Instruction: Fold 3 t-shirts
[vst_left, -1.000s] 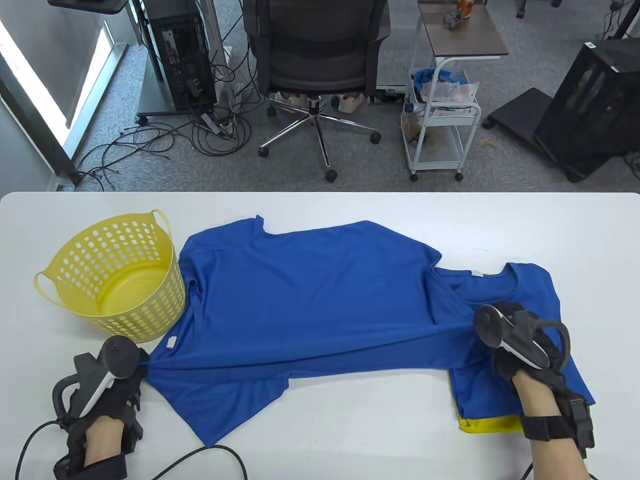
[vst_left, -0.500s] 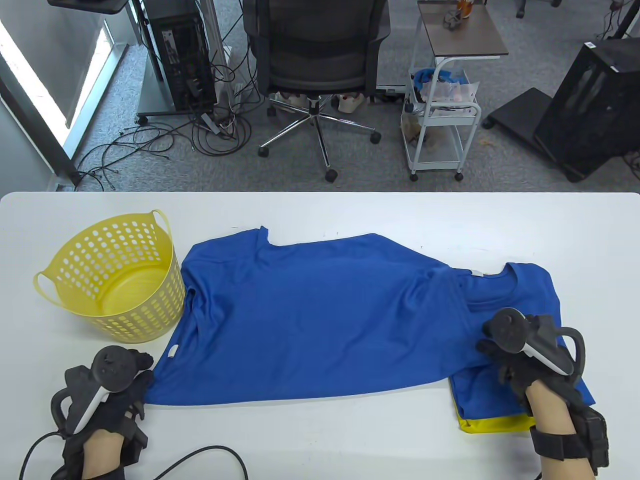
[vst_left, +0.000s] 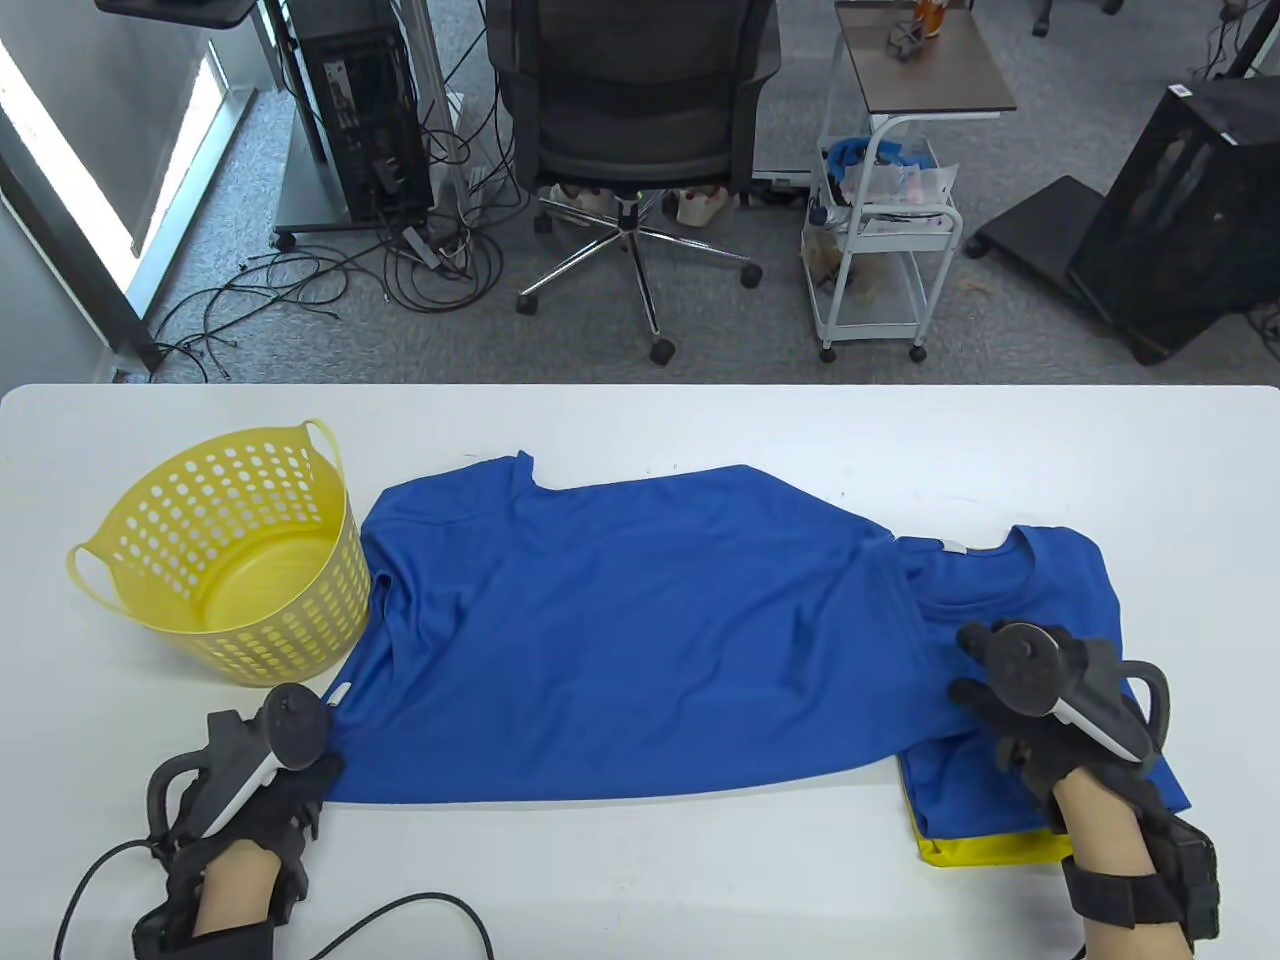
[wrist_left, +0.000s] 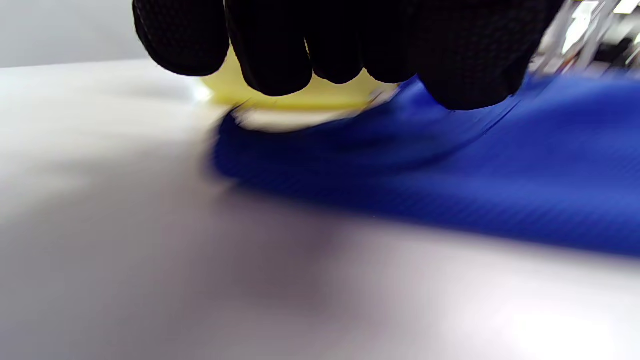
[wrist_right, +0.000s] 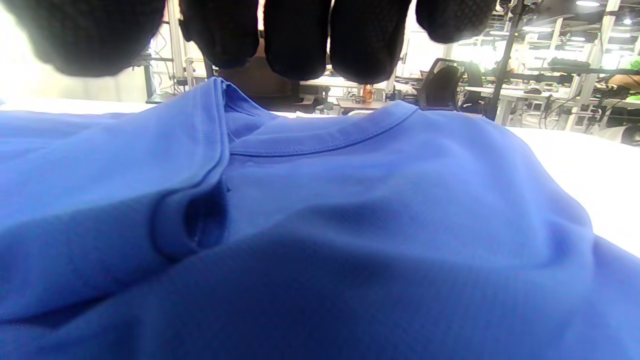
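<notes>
A blue t-shirt lies spread sideways on the white table, doubled over with a straight near edge. My left hand holds its near left corner; in the left wrist view my curled fingers sit on the blurred cloth. The shirt's right end overlaps a folded blue t-shirt stacked on a folded yellow one. My right hand is open over that overlap. In the right wrist view the fingertips hang free above the folded shirt's collar.
A yellow perforated basket stands empty at the left, touching the spread shirt, and shows behind my fingers in the left wrist view. A black cable curls along the table's near edge. An office chair and a cart stand beyond the table.
The near layer of the shirt came down flat and its near edge straightened. My left hand moved right with the shirt's corner. My right hand let go of the cloth and opened.
</notes>
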